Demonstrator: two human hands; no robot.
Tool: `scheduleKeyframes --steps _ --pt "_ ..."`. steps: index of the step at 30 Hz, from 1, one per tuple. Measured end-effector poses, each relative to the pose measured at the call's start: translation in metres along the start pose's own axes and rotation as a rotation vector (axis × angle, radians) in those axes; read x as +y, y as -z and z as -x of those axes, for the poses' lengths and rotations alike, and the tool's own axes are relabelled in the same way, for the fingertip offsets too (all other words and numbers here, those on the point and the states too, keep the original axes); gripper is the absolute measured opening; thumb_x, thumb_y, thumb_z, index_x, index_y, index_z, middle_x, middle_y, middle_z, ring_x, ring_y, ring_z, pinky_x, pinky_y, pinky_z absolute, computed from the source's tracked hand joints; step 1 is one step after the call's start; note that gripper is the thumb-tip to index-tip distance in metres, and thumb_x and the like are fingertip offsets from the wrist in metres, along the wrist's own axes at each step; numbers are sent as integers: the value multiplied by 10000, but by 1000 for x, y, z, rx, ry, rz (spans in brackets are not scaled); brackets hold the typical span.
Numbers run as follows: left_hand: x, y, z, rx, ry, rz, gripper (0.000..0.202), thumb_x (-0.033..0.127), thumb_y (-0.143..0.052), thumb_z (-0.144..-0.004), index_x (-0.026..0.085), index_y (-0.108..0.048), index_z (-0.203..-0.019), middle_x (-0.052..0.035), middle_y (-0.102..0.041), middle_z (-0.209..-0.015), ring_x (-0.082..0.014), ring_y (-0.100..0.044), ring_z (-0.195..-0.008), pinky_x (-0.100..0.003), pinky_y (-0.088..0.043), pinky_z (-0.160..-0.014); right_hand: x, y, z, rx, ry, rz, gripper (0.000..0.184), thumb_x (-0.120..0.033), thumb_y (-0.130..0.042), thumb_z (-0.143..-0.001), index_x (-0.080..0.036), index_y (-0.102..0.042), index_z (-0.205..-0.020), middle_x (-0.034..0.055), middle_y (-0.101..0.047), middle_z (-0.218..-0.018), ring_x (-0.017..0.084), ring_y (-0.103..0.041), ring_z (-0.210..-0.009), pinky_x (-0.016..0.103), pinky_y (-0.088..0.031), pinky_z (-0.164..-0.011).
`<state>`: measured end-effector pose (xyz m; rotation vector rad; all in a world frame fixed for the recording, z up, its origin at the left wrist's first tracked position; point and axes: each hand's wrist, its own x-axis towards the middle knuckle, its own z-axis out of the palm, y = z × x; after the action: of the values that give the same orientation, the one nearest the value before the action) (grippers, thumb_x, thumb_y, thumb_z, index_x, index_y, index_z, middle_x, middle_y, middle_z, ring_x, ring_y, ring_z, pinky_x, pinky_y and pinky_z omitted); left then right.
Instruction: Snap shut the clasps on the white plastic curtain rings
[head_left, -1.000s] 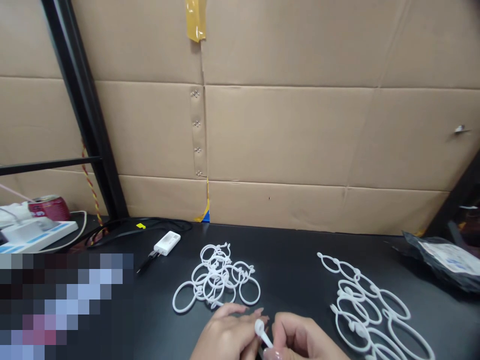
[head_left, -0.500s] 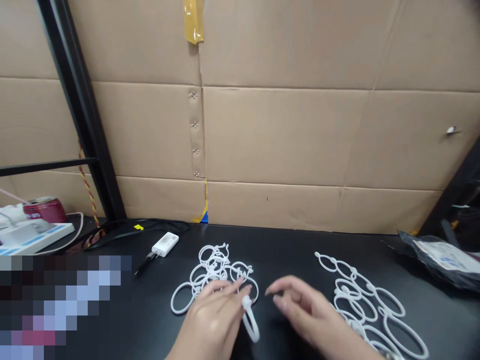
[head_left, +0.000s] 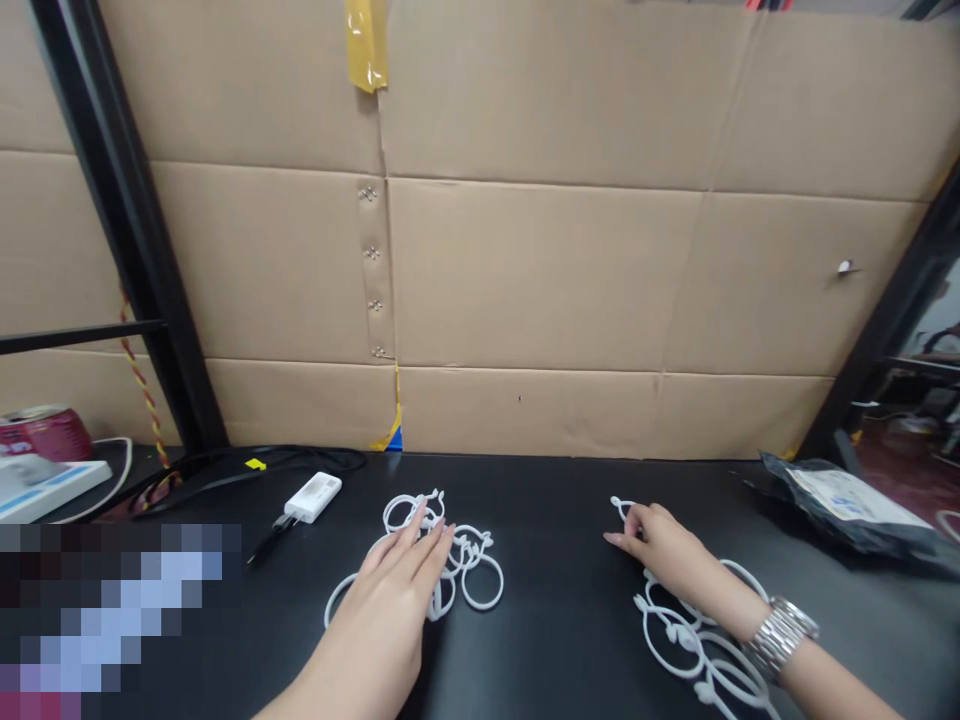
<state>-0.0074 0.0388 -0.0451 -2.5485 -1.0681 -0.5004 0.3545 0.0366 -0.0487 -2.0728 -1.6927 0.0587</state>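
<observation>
A loose pile of white looped ties with small knobs [head_left: 482, 582] lies on the black table, partly covered by my left hand [head_left: 409, 565]. That hand is open, with its fingers stretched out over the pile. At the right is a second group of white looped ties [head_left: 660, 640], laid out linked together. My right hand [head_left: 652, 535] is over the far end of this group, fingers curled closed beside the endmost loop [head_left: 619, 504]. Whether a tie is between those fingers is hidden. My right wrist and forearm cover several loops.
A white charger [head_left: 313, 497] with a black plug end lies left of the pile. A black plastic package [head_left: 847, 510] sits at the right. At far left are a power strip [head_left: 56, 490] and a red can [head_left: 45, 432]. A cardboard wall [head_left: 540, 280] closes the back.
My right hand has moved right and away from me, to the linked ties. The tie by my left fingers is no longer visible there. My left hand has flattened over the pile.
</observation>
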Motion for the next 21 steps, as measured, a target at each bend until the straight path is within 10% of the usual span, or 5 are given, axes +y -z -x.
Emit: scheduleKeyframes --steps 11,21 --pt "-2 19 -3 248 79 18 626 -66 -334 -711 85 -530 -1286 -144 -558 -1352 -304 -417 -1322 -506 -509 -931 1 2 -2 -13 -9 -11 237 -429 -584 -781 -245 -472 -682 41 -603 -729 235 -602 -687 364 -419 -649" --pt "18 19 1 206 -53 -47 442 58 -417 -812 74 -581 -1222 -180 -603 -1285 -349 -551 -1193 -503 -573 -821 4 5 -9 34 -88 -53 235 -441 -560 -761 -238 -507 -654 39 -557 -727 264 -578 -681 385 -375 -654"
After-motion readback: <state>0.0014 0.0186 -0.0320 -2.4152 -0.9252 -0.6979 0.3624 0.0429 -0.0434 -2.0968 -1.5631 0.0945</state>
